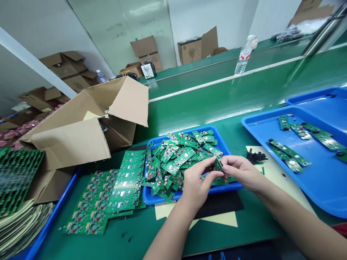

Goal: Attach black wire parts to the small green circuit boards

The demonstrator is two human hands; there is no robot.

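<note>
A small green circuit board (pixel 217 164) is held up between both hands, over the front right of a blue tray (pixel 176 196). My left hand (pixel 199 179) pinches the board from the left, with thumb and fingers closed on it. From the right, the closed fingertips of my right hand (pixel 242 171) grip its other end, next to a dark part on the edge. Under the hands, the tray holds a loose heap of small circuit boards (pixel 184 156). Fingers hide much of the held board.
Unseparated board panels (pixel 127 180) lie left of the tray, before an open cardboard box (pixel 73 141). Black strips (pixel 256 156) lie on yellowish paper (pixel 282 180). Another blue tray (pixel 320 187) at the right holds several boards. A water bottle (pixel 243 59) stands behind.
</note>
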